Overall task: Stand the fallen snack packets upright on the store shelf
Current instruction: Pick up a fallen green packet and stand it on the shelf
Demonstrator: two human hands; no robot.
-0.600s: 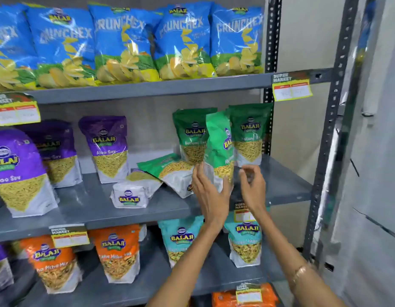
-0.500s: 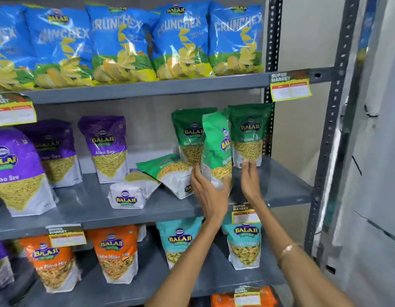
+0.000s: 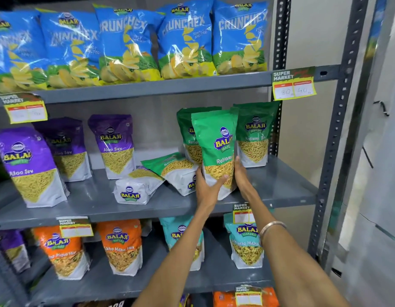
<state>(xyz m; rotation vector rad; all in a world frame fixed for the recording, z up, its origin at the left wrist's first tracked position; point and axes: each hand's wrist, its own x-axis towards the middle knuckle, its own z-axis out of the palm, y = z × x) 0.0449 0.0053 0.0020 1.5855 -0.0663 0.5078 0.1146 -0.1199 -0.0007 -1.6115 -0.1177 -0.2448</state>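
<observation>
An upright green Ratlami Sev packet (image 3: 216, 149) stands near the front of the middle shelf (image 3: 280, 187), held at its base between both hands. My left hand (image 3: 208, 188) grips its lower left side and my right hand (image 3: 240, 177) presses its lower right side. Just left of it a second green packet (image 3: 174, 168) lies fallen on its back. A third fallen packet (image 3: 136, 189) lies flat with its white bottom facing me. Two more green packets (image 3: 255, 134) stand upright behind.
Purple Aloo Sev packets (image 3: 113, 145) stand at the left of the same shelf. Blue Crunchex bags (image 3: 183, 41) fill the shelf above. Orange packets (image 3: 121, 247) and teal packets (image 3: 247, 244) stand on the shelf below. A grey upright post (image 3: 338, 138) bounds the right side, with price tags (image 3: 293, 86) on shelf edges.
The green packet between my hands has turned from edge-on to face front. Both hands have closed onto its base. The camera has moved closer.
</observation>
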